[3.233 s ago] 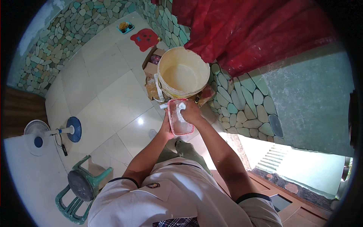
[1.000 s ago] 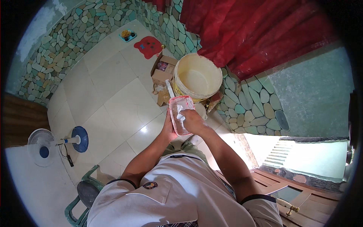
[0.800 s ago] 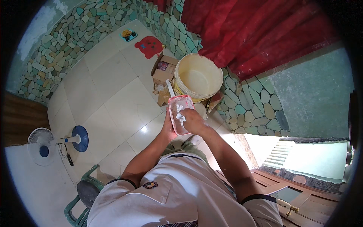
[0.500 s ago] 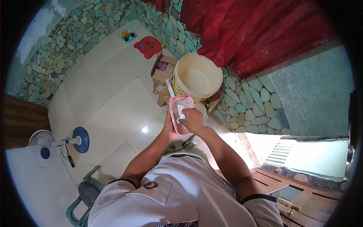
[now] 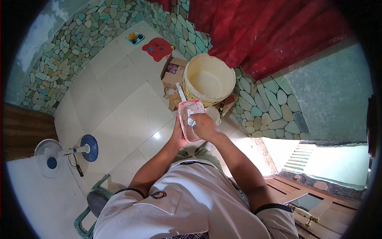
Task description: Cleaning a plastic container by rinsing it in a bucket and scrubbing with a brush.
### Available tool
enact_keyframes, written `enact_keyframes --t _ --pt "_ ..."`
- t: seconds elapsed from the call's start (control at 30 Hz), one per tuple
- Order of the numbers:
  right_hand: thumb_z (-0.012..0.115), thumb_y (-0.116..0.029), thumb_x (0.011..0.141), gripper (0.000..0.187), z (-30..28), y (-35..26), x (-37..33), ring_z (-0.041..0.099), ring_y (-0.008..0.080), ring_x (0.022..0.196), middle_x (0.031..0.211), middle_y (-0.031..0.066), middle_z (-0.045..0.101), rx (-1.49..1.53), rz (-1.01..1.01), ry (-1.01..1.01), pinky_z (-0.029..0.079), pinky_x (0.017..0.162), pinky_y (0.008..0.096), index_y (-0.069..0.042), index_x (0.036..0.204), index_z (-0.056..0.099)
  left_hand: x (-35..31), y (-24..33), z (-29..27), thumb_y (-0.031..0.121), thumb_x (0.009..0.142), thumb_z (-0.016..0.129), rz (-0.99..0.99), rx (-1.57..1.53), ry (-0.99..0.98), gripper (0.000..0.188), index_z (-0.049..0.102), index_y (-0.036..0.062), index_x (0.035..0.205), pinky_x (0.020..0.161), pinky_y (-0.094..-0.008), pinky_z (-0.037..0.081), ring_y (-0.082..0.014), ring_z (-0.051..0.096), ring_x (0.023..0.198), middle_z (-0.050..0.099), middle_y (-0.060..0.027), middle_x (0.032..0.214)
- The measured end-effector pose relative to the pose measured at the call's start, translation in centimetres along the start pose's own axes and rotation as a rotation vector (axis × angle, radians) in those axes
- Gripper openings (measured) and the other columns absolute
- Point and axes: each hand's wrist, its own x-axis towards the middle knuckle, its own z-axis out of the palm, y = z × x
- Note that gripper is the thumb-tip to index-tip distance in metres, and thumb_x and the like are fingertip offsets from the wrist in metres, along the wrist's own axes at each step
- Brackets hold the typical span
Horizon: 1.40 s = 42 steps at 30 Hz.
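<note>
My left hand [image 5: 178,133] is closed around the left side of a shallow red-rimmed plastic tub [image 5: 183,124], held out in front of my waist. White smears coat the tub's inside and rim. My right hand [image 5: 205,126] reaches into it from the right, fingers bent around a white, crumpled-looking lump [image 5: 191,118]; whether this is cloth or paste cannot be told. Just beyond the tub stands a large cream bucket [image 5: 209,77] with a pale residue inside. A white-smeared flat stick [image 5: 181,92] leans beside the bucket, its lower end hidden behind the tub.
An open cardboard box [image 5: 174,74] stands left of the bucket, near a red mat [image 5: 157,49] and a blue tray [image 5: 135,38]. A standing fan [image 5: 88,148] and green chair [image 5: 94,203] are at left. A red curtain [image 5: 262,36] hangs far right; a wooden door [image 5: 318,209] is near right.
My right hand has shifted very slightly rightward inside the tub with the white lump. The room appears shifted a little to the right at the left side. The tub stays in my left hand.
</note>
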Motion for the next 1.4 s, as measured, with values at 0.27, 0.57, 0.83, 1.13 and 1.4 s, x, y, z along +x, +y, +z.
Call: enact_keyframes --t 0.27,0.57,0.83,1.13,1.4 --pt "0.057 0.0 0.066 0.037 -0.6 0.6 0.3 0.056 0.0388 0.099 0.1 0.0215 0.061 0.058 -0.033 0.003 0.044 0.091 0.0425 0.001 0.103 0.061 0.7 0.0 0.4 0.068 0.088 0.037 0.022 -0.013 -0.034 0.068 0.037 0.0243 0.141 0.1 -0.0565 0.039 -0.0313 0.048 0.124 0.045 -0.0094 0.14" --pt "0.056 -0.004 0.075 0.021 -1.2 1.0 0.2 0.062 0.0397 0.086 0.089 0.0252 0.064 0.103 0.048 0.054 0.048 0.081 0.0465 0.002 0.093 0.064 1.8 -0.5 0.0 0.066 0.09 0.038 0.001 -0.04 -0.056 0.069 0.037 0.0192 0.141 0.102 -0.0562 0.037 -0.0315 0.048 0.125 0.045 -0.01 0.139" --pt "0.057 -0.009 0.078 0.02 -1.2 1.1 0.0 0.062 0.0395 0.085 0.088 0.0244 0.064 0.003 0.081 -0.023 0.049 0.08 0.0461 0.001 0.093 0.065 1.9 -0.8 0.6 0.068 0.089 0.036 -0.025 -0.035 -0.076 0.072 0.037 0.0187 0.141 0.103 -0.0517 0.038 -0.0303 0.048 0.125 0.046 -0.0103 0.139" --pt "0.058 -0.007 0.074 0.03 -0.5 1.7 -0.9 0.062 0.0391 0.09 0.093 0.0234 0.065 0.012 -0.059 -0.014 0.049 0.084 0.044 0.0 0.103 0.065 1.9 -0.7 1.4 0.064 0.091 0.035 0.014 -0.014 -0.065 0.066 0.043 0.0183 0.137 0.101 -0.0483 0.041 -0.0288 0.053 0.118 0.053 -0.01 0.131" --pt "0.06 -0.014 0.077 0.026 -0.8 0.9 -1.0 0.063 0.0385 0.085 0.089 0.0237 0.064 0.061 0.022 -0.048 0.049 0.081 0.0454 -0.003 0.1 0.066 1.6 -0.7 1.4 0.063 0.092 0.033 0.041 0.03 -0.029 0.064 0.043 0.0189 0.138 0.1 -0.0478 0.042 -0.0285 0.054 0.118 0.053 -0.0097 0.131"
